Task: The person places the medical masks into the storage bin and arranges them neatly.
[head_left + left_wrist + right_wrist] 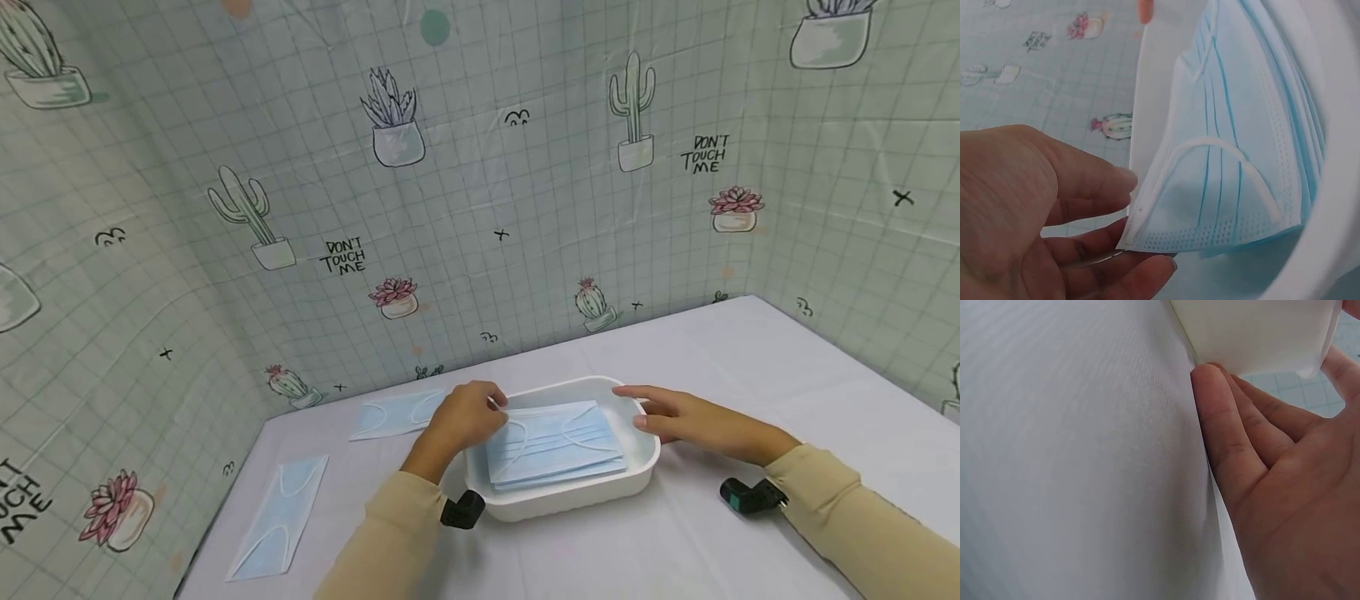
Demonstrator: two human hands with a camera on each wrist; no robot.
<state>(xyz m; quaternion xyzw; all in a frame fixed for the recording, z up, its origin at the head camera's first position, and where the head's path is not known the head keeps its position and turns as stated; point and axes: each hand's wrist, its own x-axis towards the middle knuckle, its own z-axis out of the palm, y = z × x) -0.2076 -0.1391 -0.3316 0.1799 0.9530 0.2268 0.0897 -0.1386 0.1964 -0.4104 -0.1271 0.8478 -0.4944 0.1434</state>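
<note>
A white plastic box stands on the table and holds a stack of light blue face masks with white ear loops. At the box's left end is my left hand, its loosely bent fingers about the stack's edge. In the left wrist view, one corner of the top mask lies over the fingers, and the thumb is beside the edge without plainly pinching it. My right hand touches the box's right end. Its fingers extend along the outer wall, fairly straight, near the tabletop.
Two single masks lie flat on the white tablecloth: one mask at the left, another mask farther back, behind the left hand. A cactus-print cloth hangs around the back and sides. Black wrist cameras sit below both hands.
</note>
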